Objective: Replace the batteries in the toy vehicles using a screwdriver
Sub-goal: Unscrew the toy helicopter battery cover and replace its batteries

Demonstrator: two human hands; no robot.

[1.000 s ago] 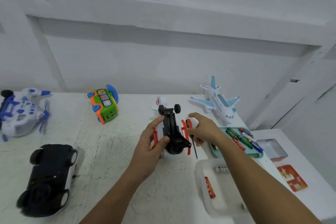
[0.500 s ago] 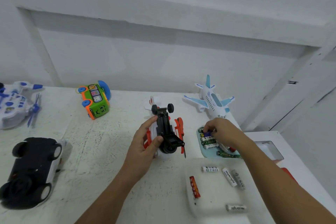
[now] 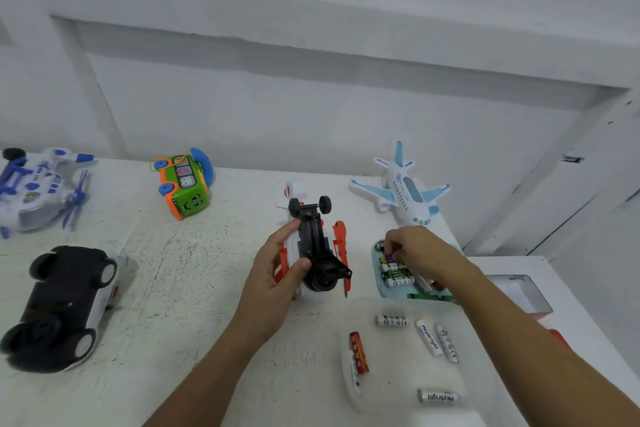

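Table (image 3: 180, 291) white, with toys spread along it.
- Left hand (image 3: 277, 279): grips the upturned toy plane (image 3: 313, 246), middle of the table. Thumb is on the black underside and the fingers wrap the white and red far-left side, clamped on the body. Wheels face up.
- Screwdriver (image 3: 345, 288): lies on the table just right of the toy plane, tip toward the near edge. Neither hand is on it.
- Right hand (image 3: 414, 250): over the blue tray (image 3: 377, 283), right of the toy plane. Fingers bent down onto the far batteries (image 3: 398, 280) in the tray. Cannot tell whether they pinch one.
- White tray (image 3: 349, 388): near right, five loose batteries inside, one of them red (image 3: 359, 352).
- Others: black car (image 3: 59, 305) upside down, near left. Helicopter (image 3: 31, 187) far left. Green bus (image 3: 183, 189) right of it. Blue and white airliner (image 3: 405, 194) far right.
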